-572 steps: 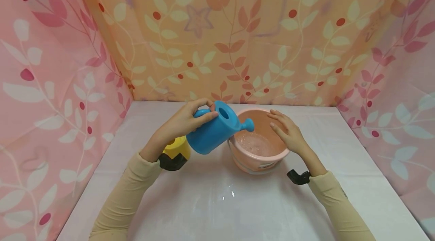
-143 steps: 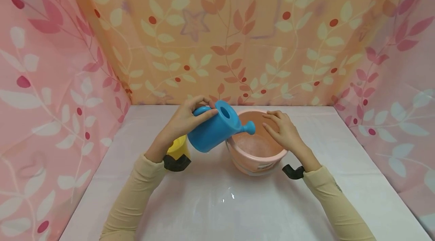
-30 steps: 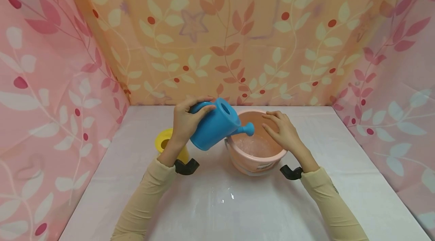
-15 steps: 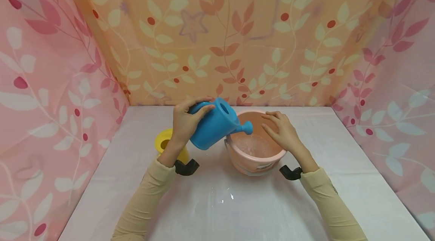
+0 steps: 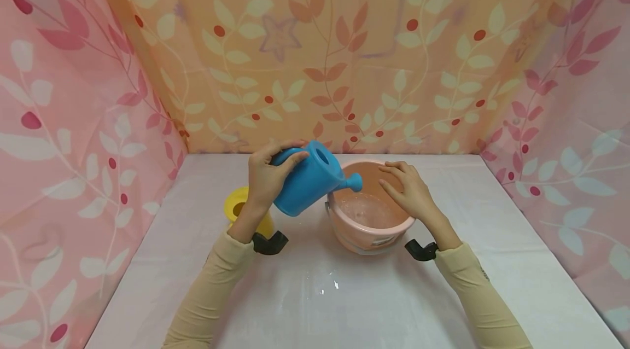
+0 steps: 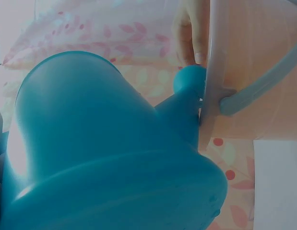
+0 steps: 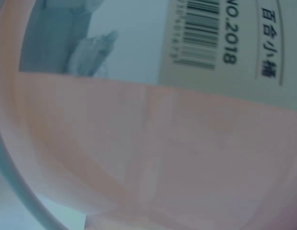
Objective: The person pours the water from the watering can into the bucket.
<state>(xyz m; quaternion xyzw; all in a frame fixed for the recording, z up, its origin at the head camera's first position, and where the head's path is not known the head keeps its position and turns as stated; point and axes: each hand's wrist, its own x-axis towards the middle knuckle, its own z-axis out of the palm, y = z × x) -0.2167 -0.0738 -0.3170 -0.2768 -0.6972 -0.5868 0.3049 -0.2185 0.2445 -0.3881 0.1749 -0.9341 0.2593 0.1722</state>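
My left hand grips the handle of a blue plastic watering can, which is tilted to the right. Its spout, with a round rose at the tip, reaches over the left rim of a pink bucket. Shallow, rippled water lies in the bottom of the bucket. My right hand rests at the bucket's right rim, fingers extended loosely over the inside. In the left wrist view the can's rose is beside the bucket rim. The right wrist view shows the bucket's wall and its label.
A yellow container with a round opening stands behind the left wrist, partly hidden. Small water drops lie on the white-covered table. Floral curtains enclose the back and both sides. The bucket's grey handle hangs down.
Since several seconds ago, my left hand has turned and shifted right, showing more of the yellow container. In the last half second the watering can has drifted slightly left. My right hand stays put.
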